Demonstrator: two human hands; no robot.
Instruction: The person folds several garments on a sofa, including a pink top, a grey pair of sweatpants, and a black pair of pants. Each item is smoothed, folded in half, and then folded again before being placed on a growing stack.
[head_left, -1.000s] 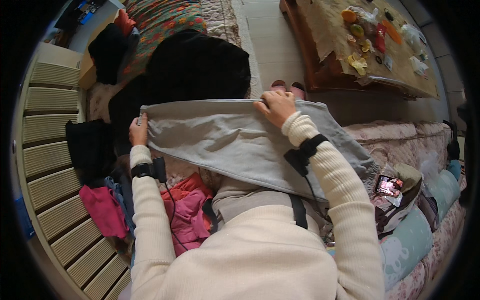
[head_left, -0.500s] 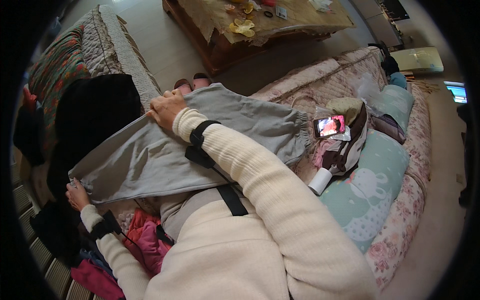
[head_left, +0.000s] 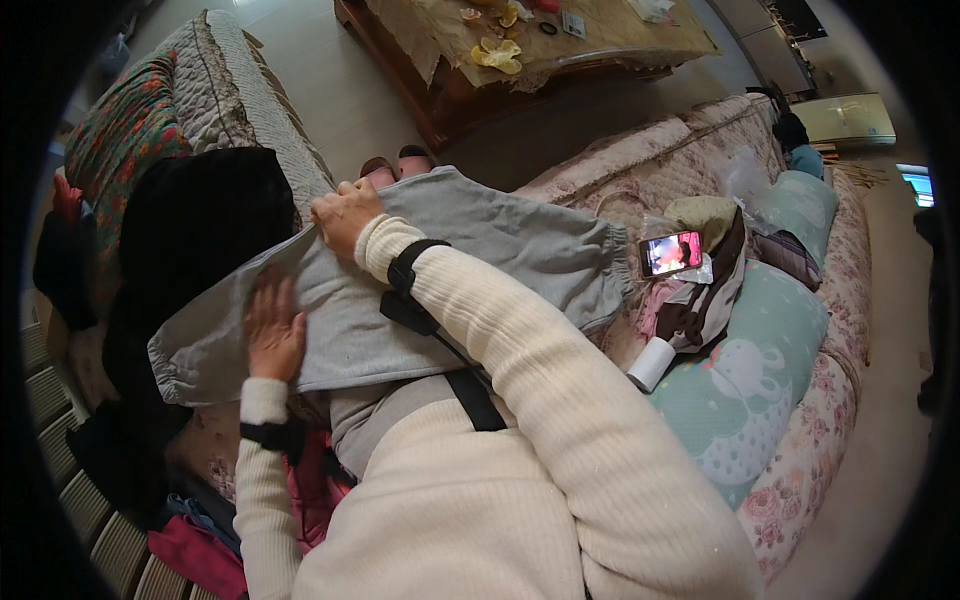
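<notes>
The right grip (head_left: pixel 347 215) stays closed, fingers curled over the upper edge of the grey garment (head_left: pixel 490 240), which lies across the lap beneath both hands. The left grip (head_left: pixel 275 325), blurred, is now open and flat over the cloth, just beside the right; 0.5 s ago it pinched the garment's left end, now free. Left of the 2 grips, the black cloth (head_left: pixel 210 210) stays put; well to their right, so does the phone (head_left: pixel 672 254).
</notes>
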